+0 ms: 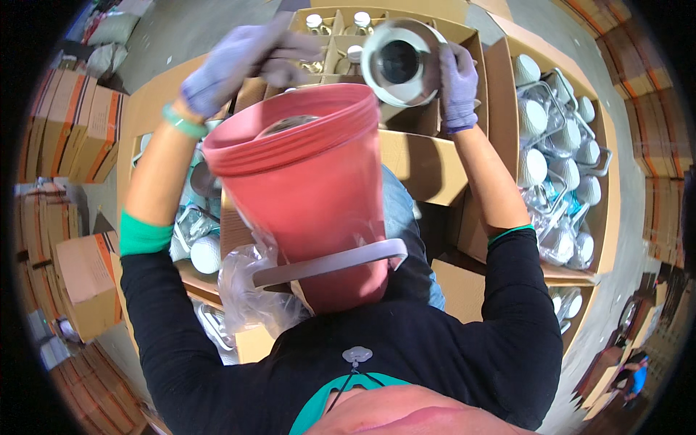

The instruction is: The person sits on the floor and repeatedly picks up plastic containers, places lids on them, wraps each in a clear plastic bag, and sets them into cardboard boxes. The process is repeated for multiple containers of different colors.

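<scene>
My right hand (458, 87), in a lilac glove, grips a round object (375, 68) with a white rim and a dark middle; its exact kind is unclear. It is held over a divided cardboard carton (424, 157) in which white-capped clear bottles (362, 23) stand. My left hand (255, 62), also gloved and blurred by motion, hovers above the carton's left side with fingers apart and nothing visible in them. Between my arms stands a tall pinkish-red plastic bucket (310, 206), slightly tilted, with something round partly visible inside. A pale strap-like handle (337, 263) crosses its lower part.
To the right, an open carton (609, 217) holds several clear containers with white dimpled ball-shaped lids (532, 118) and wire handles. Similar lids (206, 254) show at left. Crumpled clear plastic (247, 288) hangs beside the bucket. Stacked cartons (70, 125) line both sides; a person (636, 375) appears far right.
</scene>
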Action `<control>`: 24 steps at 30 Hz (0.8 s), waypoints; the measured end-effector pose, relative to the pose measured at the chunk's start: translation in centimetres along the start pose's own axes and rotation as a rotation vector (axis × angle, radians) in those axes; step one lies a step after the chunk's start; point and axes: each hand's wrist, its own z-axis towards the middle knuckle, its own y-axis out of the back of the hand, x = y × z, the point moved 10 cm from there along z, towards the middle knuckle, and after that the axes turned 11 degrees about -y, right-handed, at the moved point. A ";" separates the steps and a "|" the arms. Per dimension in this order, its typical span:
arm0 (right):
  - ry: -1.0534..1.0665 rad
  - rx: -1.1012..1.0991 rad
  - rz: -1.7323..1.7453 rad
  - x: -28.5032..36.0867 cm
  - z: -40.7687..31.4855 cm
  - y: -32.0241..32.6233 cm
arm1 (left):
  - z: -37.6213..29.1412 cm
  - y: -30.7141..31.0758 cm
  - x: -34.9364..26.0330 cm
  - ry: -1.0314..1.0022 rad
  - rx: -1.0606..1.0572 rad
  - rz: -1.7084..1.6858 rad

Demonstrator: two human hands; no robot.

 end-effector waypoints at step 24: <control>0.657 0.745 0.176 23.4 -5.5 -13.3 | -6.9 7.3 -7.0 -1.078 -0.474 0.251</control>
